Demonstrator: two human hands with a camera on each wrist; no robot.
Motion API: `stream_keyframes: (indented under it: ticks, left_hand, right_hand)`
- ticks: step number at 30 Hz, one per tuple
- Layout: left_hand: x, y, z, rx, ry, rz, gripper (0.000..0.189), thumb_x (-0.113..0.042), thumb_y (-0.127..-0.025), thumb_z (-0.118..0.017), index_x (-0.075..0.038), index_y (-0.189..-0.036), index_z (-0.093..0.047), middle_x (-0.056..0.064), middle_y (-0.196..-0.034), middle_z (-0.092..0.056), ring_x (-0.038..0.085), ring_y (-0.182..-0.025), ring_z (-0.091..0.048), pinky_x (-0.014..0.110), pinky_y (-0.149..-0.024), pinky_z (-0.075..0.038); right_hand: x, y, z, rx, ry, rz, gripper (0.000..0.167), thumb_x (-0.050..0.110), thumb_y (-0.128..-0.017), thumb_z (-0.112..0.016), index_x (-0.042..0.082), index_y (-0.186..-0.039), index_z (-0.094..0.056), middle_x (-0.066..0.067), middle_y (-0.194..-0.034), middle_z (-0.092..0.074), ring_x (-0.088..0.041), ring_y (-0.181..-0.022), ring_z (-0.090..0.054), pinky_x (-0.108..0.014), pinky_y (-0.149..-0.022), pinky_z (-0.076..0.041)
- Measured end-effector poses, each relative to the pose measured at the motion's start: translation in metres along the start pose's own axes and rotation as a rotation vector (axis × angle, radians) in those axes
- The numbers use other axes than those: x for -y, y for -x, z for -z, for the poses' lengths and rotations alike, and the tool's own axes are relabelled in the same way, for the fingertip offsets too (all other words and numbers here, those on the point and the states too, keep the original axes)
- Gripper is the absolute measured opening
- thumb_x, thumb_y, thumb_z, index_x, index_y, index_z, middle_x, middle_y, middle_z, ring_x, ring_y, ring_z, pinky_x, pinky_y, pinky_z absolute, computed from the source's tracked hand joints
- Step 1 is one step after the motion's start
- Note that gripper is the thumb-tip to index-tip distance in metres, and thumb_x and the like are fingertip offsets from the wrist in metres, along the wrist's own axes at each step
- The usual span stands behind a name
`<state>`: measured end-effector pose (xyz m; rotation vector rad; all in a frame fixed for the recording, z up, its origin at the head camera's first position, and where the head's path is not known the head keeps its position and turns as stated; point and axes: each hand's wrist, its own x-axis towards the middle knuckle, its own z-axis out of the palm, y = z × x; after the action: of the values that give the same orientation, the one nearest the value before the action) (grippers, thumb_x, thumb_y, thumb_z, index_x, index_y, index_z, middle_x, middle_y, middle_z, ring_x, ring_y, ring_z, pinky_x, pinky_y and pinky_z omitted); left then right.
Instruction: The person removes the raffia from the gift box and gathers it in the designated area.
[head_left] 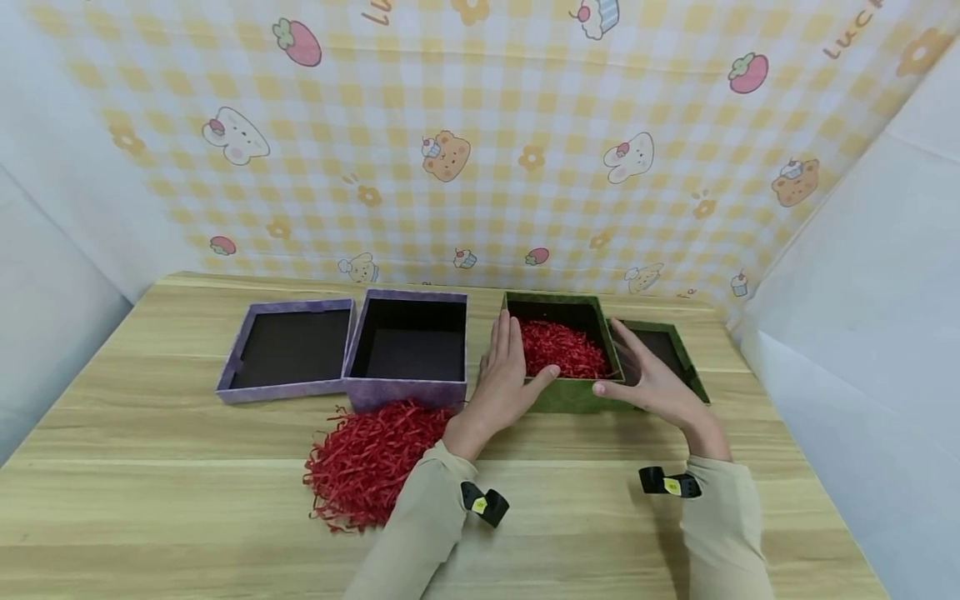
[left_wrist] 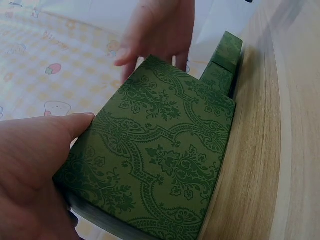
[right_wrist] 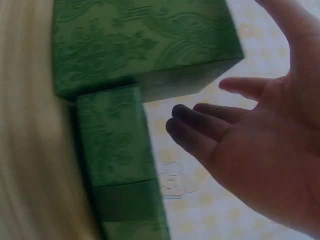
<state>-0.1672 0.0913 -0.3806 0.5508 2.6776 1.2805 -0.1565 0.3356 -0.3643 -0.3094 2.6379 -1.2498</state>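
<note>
A green patterned box (head_left: 564, 396) stands on the table with red shredded paper (head_left: 562, 350) inside it. My left hand (head_left: 498, 387) lies along the box's left wall, fingers straight and thumb by the front rim. In the left wrist view that thumb (left_wrist: 77, 124) touches the box's edge. To the right of the box is my right hand (head_left: 660, 387), its fingers spread and thumb apart. The right wrist view has this hand (right_wrist: 265, 145) with a gap between it and the box (right_wrist: 145, 45), holding nothing. A green lid (head_left: 693, 367) lies partly behind the right hand.
Left of the green box stands a purple box (head_left: 405, 392) with a black, empty inside. Its purple lid (head_left: 288, 392) lies beside it, inside up. A loose heap of red shredded paper (head_left: 375, 467) sits in front. A patterned cloth (head_left: 495, 208) hangs behind the table.
</note>
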Motion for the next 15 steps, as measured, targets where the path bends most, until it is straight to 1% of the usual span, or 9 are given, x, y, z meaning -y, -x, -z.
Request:
stream_keyframes:
  ticks: [3,6,11,15]
  left_hand:
    - [0.0,0.0,0.0,-0.002,-0.002,-0.001,0.088,-0.05,-0.093,-0.047,-0.007,-0.148,0.008,0.009,-0.153,0.018,0.026,-0.139,0.013,0.057,-0.106,-0.011]
    - [0.0,0.0,0.0,-0.006,0.0,-0.007,0.088,-0.049,-0.093,-0.047,-0.005,-0.148,0.007,0.009,-0.153,0.018,0.026,-0.139,0.013,0.057,-0.106,-0.012]
    - [0.0,0.0,0.0,-0.012,0.003,-0.018,0.088,-0.049,-0.094,-0.047,-0.002,-0.148,0.005,0.01,-0.153,0.017,0.028,-0.139,0.012,0.058,-0.105,-0.012]
    - [0.0,0.0,0.0,-0.01,0.006,-0.022,0.088,-0.049,-0.094,-0.047,-0.001,-0.148,0.004,0.011,-0.153,0.017,0.027,-0.139,0.013,0.058,-0.105,-0.012]
  right_hand:
    - [-0.006,-0.003,-0.004,0.011,0.014,-0.018,0.104,0.035,-0.082,-0.071,0.04,-0.145,0.011,-0.01,-0.155,0.003,-0.039,-0.138,-0.008,-0.062,-0.1,-0.022]
    - [-0.01,-0.006,-0.008,-0.003,0.013,-0.016,0.108,0.035,-0.081,-0.072,0.043,-0.143,0.017,-0.009,-0.155,0.006,-0.039,-0.138,-0.006,-0.061,-0.101,-0.02]
    - [-0.01,-0.01,-0.013,-0.023,0.015,0.008,0.104,0.037,-0.083,-0.07,0.042,-0.144,0.014,-0.007,-0.155,0.007,-0.039,-0.138,-0.003,-0.065,-0.099,-0.019]
    - [-0.008,-0.011,-0.017,-0.023,0.015,0.002,0.1,0.039,-0.084,-0.067,0.042,-0.144,0.013,-0.003,-0.154,0.011,-0.038,-0.138,-0.001,-0.067,-0.098,-0.019]
